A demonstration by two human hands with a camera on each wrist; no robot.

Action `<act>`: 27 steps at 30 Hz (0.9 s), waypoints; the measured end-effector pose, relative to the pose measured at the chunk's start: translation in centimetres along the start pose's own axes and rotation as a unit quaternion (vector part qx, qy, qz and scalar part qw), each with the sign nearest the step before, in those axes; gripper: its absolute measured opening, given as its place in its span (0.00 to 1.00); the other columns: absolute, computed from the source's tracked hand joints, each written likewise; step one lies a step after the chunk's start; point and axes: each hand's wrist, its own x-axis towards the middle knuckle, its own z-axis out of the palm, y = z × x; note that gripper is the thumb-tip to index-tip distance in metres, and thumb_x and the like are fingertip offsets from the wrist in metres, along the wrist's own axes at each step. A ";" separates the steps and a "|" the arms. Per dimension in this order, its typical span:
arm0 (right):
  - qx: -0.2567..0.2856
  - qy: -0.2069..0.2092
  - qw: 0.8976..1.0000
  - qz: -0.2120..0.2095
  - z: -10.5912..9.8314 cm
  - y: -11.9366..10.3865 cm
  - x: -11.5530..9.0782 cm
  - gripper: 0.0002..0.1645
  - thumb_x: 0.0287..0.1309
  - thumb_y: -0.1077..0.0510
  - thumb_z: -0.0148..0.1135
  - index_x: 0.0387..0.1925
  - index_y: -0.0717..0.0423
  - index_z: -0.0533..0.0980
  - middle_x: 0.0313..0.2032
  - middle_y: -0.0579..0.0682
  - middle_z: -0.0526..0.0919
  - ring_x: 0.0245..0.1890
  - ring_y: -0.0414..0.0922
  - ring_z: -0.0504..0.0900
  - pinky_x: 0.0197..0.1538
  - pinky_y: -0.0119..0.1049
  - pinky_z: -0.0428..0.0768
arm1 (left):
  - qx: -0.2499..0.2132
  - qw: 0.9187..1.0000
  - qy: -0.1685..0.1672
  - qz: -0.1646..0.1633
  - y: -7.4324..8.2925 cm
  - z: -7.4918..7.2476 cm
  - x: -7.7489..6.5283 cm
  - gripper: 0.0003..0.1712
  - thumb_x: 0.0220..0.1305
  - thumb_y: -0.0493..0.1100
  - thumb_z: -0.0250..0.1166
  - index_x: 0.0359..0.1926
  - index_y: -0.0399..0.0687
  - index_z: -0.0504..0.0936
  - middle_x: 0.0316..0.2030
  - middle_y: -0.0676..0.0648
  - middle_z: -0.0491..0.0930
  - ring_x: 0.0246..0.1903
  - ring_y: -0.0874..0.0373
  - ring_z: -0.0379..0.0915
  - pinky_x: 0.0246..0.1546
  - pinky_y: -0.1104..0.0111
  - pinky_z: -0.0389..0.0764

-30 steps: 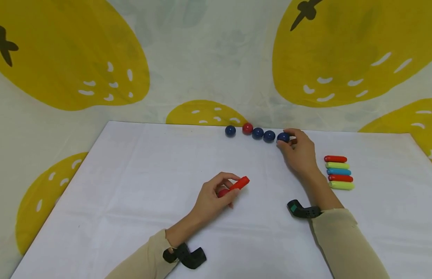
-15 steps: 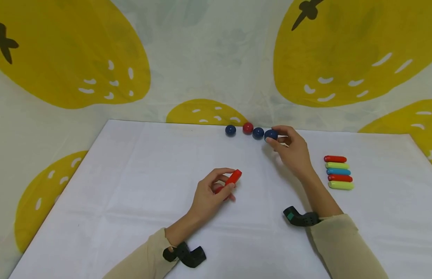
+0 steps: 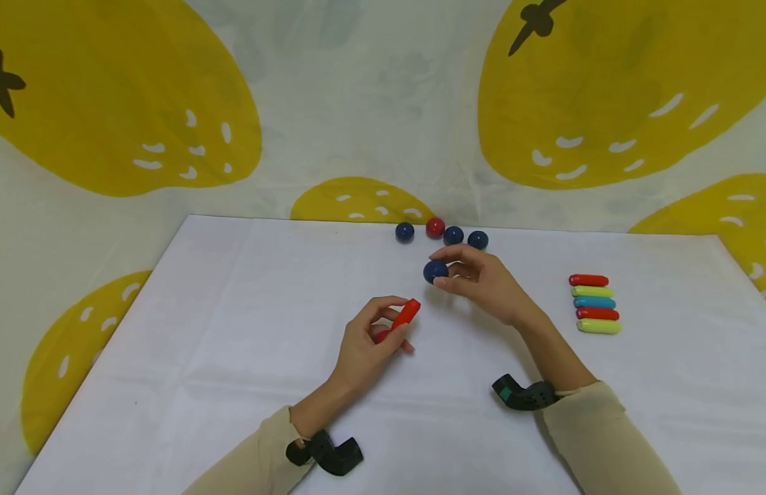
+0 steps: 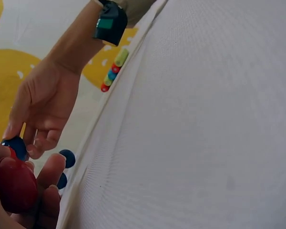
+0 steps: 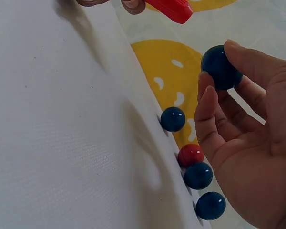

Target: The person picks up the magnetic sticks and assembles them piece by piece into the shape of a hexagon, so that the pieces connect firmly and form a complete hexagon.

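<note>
My right hand [image 3: 482, 285] pinches a dark blue ball [image 3: 435, 271] between thumb and fingertips, held above the white table. My left hand [image 3: 366, 347], lower and to the left, holds a red stick [image 3: 406, 313] that slants up toward the blue ball. A red ball [image 4: 15, 185] sits in the same hand at the stick's lower end; fingers partly cover where the two meet. A small gap shows between the stick's free end and the blue ball in the head view.
Along the table's back edge stand three blue balls, one of them a blue ball [image 3: 404, 232] at the left, and a red ball [image 3: 435, 227]. To the right lie several short coloured sticks, among them a blue stick [image 3: 595, 302]. A patterned cloth [image 3: 370, 103] hangs behind.
My right hand has lifted the rightmost blue ball from the back row and brought it left and nearer. The left hand has moved slightly left, its red stick tilting more upright.
</note>
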 end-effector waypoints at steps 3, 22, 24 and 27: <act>0.016 -0.034 0.999 -0.016 0.3 0.0 0.0 0.22 0.57 0.51 0.68 0.53 0.48 0.75 0.47 0.47 0.78 0.43 0.48 0.78 0.45 0.38 0.80 | -0.006 1.000 0.002 0.003 -0.1 0.0 0.0 0.19 0.63 0.27 0.58 0.56 0.33 0.71 0.37 0.31 0.74 0.25 0.33 0.78 0.31 0.73 0.77; 0.069 -0.119 0.989 -0.059 1.0 0.2 0.1 0.21 0.56 0.60 0.68 0.52 0.54 0.75 0.46 0.52 0.78 0.40 0.52 0.78 0.41 0.39 0.79 | -0.004 1.000 -0.015 -0.023 -1.1 -0.2 0.2 0.24 0.64 0.28 0.59 0.60 0.30 0.65 0.33 0.29 0.77 0.25 0.33 0.78 0.23 0.72 0.77; 0.079 -0.118 0.988 -0.055 1.0 0.3 0.1 0.21 0.56 0.61 0.68 0.51 0.55 0.74 0.45 0.54 0.78 0.41 0.53 0.78 0.41 0.38 0.80 | -0.002 0.999 -0.011 -0.029 -1.8 -0.3 0.3 0.25 0.64 0.29 0.60 0.60 0.32 0.65 0.33 0.31 0.79 0.27 0.39 0.80 0.26 0.72 0.78; 0.099 -0.121 0.987 -0.043 1.1 0.4 0.1 0.20 0.56 0.62 0.68 0.50 0.57 0.73 0.46 0.55 0.79 0.42 0.54 0.78 0.44 0.38 0.80 | 0.018 0.999 -0.007 -0.029 -2.7 -0.5 0.5 0.25 0.64 0.32 0.62 0.61 0.39 0.67 0.32 0.37 0.82 0.28 0.50 0.81 0.31 0.72 0.79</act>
